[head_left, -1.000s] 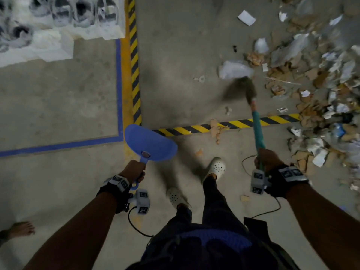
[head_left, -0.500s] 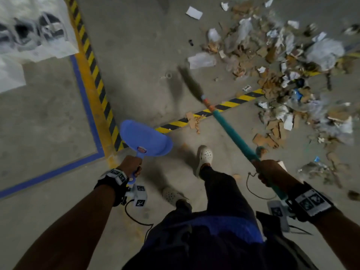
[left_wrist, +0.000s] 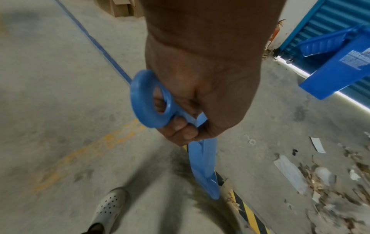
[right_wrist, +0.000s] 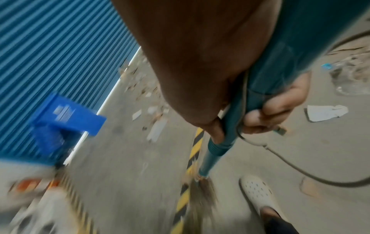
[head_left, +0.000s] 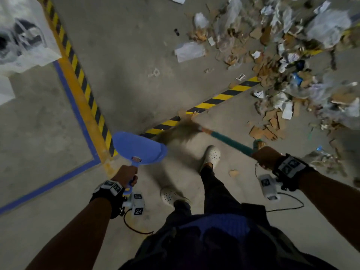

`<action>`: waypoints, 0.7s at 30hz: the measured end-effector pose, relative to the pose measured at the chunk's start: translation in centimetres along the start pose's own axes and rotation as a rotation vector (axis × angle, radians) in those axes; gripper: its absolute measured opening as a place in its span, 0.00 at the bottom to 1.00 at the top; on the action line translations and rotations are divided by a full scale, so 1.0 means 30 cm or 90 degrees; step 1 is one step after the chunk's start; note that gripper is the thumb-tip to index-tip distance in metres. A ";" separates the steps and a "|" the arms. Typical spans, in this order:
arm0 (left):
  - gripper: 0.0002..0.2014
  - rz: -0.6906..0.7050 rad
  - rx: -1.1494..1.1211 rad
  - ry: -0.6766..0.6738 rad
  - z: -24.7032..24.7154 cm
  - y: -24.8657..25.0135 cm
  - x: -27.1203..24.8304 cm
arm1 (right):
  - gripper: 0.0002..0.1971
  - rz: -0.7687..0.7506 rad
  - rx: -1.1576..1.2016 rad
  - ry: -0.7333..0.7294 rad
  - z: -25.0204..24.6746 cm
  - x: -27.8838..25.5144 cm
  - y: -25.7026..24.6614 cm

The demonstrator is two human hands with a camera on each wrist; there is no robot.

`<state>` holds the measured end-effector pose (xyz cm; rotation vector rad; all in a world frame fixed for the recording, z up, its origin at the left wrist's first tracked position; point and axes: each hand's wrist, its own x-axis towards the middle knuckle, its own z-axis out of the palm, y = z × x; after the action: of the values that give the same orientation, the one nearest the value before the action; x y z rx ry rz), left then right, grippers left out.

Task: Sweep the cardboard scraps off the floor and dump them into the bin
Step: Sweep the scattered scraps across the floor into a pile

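My left hand (head_left: pixel 125 175) grips the blue dustpan (head_left: pixel 138 148), its pan hidden from me; my right hand (head_left: pixel 266 157) clutches the broom (head_left: pixel 229 140). Cardboard scraps (head_left: pixel 272 121) litter the floor (head_left: pixel 120 65) at upper right.

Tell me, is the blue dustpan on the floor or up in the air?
Up in the air. The left hand grips the dustpan by its handle, above the floor.

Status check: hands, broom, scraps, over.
Left hand grips dustpan. Right hand grips broom, bristles at striped tape by cardboard bit. Scrap pile unswept; nothing blocking.
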<state>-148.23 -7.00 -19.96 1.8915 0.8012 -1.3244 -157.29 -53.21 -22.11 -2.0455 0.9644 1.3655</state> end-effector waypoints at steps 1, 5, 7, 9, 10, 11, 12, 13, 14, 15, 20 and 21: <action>0.18 0.000 0.001 0.002 0.016 0.044 0.009 | 0.17 0.003 -0.030 0.036 -0.062 0.033 -0.003; 0.17 0.028 -0.054 0.024 0.084 0.234 0.036 | 0.16 -0.048 -0.010 0.178 -0.323 0.090 -0.039; 0.19 0.057 -0.062 0.010 0.112 0.327 0.038 | 0.19 -0.022 0.217 0.203 -0.444 0.104 -0.063; 0.19 0.087 -0.073 -0.001 0.129 0.410 0.042 | 0.21 -0.006 0.358 0.255 -0.540 0.125 -0.068; 0.18 0.094 -0.070 -0.002 0.133 0.447 0.044 | 0.21 -0.007 0.390 0.291 -0.577 0.141 -0.060; 0.18 0.101 -0.065 0.002 0.135 0.477 0.047 | 0.26 -0.006 0.402 0.325 -0.605 0.158 -0.046; 0.19 0.106 -0.057 0.006 0.135 0.507 0.047 | 0.27 -0.005 0.410 0.353 -0.623 0.151 -0.042; 0.19 0.108 -0.048 0.013 0.132 0.533 0.047 | 0.25 -0.008 0.419 0.358 -0.631 0.121 -0.049; 0.19 0.111 -0.041 0.013 0.126 0.557 0.050 | 0.21 -0.015 0.414 0.359 -0.631 0.084 -0.060; 0.19 0.113 -0.040 0.012 0.117 0.580 0.051 | 0.18 -0.019 0.411 0.351 -0.622 0.049 -0.073; 0.20 0.126 -0.070 0.006 -0.007 0.674 0.082 | 0.18 -0.093 0.377 0.311 -0.513 -0.035 -0.209; 0.19 0.127 -0.078 0.006 -0.045 0.688 0.096 | 0.20 -0.107 0.372 0.306 -0.488 -0.032 -0.255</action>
<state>-130.24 -17.51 -18.58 1.8310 0.6629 -1.1197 -143.13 -58.74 -15.59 -1.9474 1.1800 0.4218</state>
